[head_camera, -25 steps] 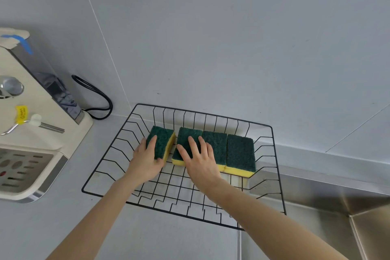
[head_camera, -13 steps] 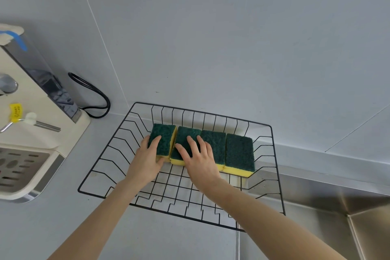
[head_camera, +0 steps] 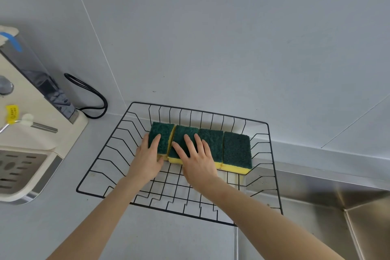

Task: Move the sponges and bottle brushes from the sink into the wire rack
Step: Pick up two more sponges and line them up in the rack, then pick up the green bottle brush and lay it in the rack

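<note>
A black wire rack [head_camera: 198, 112] sits on the grey counter beside the sink [head_camera: 316, 196]. Several green-and-yellow sponges lie in a row along its far side, green faces up. My left hand [head_camera: 147, 162] grips the near end of the leftmost sponge [head_camera: 161, 133], which touches the second sponge [head_camera: 185, 131] with a thin yellow edge showing between them. My right hand [head_camera: 198, 162] lies flat with fingers spread on the second sponge and partly on the third sponge [head_camera: 211, 141]. The rightmost sponge [head_camera: 237, 150] is untouched. No bottle brush is in view.
A cream countertop appliance [head_camera: 31, 133] with a drip tray stands at the left, its black cable [head_camera: 92, 95] looped against the wall. The steel sink starts at the rack's right edge. The grey wall rises right behind the rack.
My left hand has pushed the leftmost sponge to the right and laid it flatter, closing the gap to the second sponge. My right hand stays pressed on the row.
</note>
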Demonstrator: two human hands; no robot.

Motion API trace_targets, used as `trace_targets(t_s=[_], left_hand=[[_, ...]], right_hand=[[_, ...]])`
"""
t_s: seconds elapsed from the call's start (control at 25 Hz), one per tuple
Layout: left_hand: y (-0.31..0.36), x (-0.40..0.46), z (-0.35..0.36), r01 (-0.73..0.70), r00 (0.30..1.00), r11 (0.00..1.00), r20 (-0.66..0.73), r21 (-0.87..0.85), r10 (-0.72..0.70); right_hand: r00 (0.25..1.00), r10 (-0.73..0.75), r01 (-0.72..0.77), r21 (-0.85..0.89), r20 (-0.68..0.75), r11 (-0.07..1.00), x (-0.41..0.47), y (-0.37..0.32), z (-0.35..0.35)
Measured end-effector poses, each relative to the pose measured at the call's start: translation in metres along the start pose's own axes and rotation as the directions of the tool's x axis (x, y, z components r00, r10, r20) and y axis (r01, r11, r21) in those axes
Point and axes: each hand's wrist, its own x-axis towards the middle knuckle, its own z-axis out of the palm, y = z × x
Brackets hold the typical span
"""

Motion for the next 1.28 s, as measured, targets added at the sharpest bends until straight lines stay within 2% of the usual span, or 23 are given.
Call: trace_targets(t_s=[0.16, 0.32, 0.6, 0.76, 0.96, 1.28], left_hand=[[0.007, -0.005, -0.005, 0.030, 0.996, 0.989, 0.078, 0.143, -0.042], [0.020, -0.013, -0.014, 0.003, 0.997, 0.990, 0.080, 0.138, -0.014], [0.059, -0.036, -0.028, -0.092, 0.993, 0.984, 0.085, 0.153, 0.079], [0.088, -0.059, -0.034, -0.191, 0.981, 0.959, 0.067, 0.209, 0.181], [0.135, -0.090, -0.034, -0.306, 0.952, 0.925, 0.078, 0.226, 0.296], [0.215, -0.143, -0.002, -0.427, 0.904, 0.885, 0.109, 0.185, 0.414]], right_hand=[[0.999, 0.028, -0.030, 0.111, 0.025, 0.993, -0.004, 0.001, -0.011], [0.998, 0.068, -0.070, 0.144, 0.016, 0.987, -0.020, 0.009, -0.023], [0.987, 0.157, -0.151, 0.171, -0.022, 0.974, -0.059, 0.029, -0.053], [0.973, 0.221, -0.200, 0.229, -0.072, 0.953, -0.097, 0.044, -0.072], [0.941, 0.333, -0.312, 0.220, -0.065, 0.924, -0.155, 0.074, -0.090], [0.906, 0.420, -0.407, 0.176, -0.043, 0.896, -0.250, 0.124, -0.107]])
